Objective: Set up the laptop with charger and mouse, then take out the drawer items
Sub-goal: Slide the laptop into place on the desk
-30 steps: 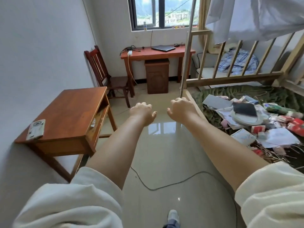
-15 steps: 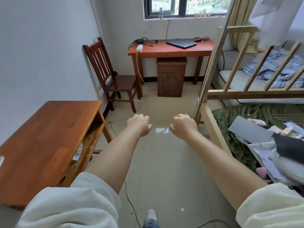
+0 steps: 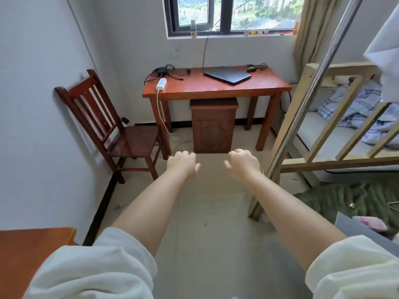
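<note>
- My left hand [image 3: 183, 164] sits at centre frame, arm stretched forward, fingers loosely curled and holding nothing.
- My right hand [image 3: 243, 163] is level with it just to the right, fingers half bent, thumb out to the side, also holding nothing; the two hands are apart with bare floor between them.
- The closed dark grey laptop [image 3: 227, 74] lies flat on the red-brown wooden desk [image 3: 216, 88] in the upper middle of the frame, under the window, well beyond my hands.
- The black charger brick with tangled cables [image 3: 161, 71] rests at the desk's left end, by the wall.
- A white power strip [image 3: 161, 84] lies just in front of it near the desk's left edge, its white cord dropping to the floor.
- A small dark object [image 3: 251, 68] that may be the mouse sits at the desk's upper right, just beside the laptop; it is too small for me to be sure.
- A dark brown wooden cabinet [image 3: 213, 125] stands under the desk, directly above my hands in the frame.
- A slatted dark wooden chair [image 3: 112, 130] stands at middle left, against the wall.
- A pale wooden bed frame [image 3: 336, 160] fills the right side.
</note>
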{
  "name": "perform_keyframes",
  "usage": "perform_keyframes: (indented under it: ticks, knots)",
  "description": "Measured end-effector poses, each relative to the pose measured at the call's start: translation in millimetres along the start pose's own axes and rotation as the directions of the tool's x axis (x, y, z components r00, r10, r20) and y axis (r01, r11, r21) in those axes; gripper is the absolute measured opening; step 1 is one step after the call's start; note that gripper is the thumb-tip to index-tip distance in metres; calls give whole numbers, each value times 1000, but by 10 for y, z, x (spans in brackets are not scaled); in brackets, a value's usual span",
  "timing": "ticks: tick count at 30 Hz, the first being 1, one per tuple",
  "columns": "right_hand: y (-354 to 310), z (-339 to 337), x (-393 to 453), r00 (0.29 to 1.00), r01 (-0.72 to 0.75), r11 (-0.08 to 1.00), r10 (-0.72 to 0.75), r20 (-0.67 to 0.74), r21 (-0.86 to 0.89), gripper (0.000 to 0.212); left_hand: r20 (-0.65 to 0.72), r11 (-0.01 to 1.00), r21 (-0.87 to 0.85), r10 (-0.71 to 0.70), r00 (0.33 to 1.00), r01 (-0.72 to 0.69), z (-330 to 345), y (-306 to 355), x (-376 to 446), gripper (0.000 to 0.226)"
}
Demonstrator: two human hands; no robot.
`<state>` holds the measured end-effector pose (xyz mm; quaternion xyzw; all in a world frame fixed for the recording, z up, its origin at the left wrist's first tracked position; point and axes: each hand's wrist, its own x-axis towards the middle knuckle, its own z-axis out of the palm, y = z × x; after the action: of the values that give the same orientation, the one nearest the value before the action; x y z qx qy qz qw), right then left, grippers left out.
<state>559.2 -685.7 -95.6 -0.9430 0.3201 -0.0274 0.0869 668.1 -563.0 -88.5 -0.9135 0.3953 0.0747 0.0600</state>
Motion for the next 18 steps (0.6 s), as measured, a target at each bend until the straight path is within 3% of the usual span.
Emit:
perform_keyframes:
  ticks: [6,18]
  knots:
    - [406,-44,1783,998,-3,999,5,-59,34,35,-29,1000,-3,4,1000,-4,-269,108,1838,42]
    - [998,-212,5033,999,1,997,1,-32,82,36,-46,999,1,-46,998,46,-948,54,4994,40]
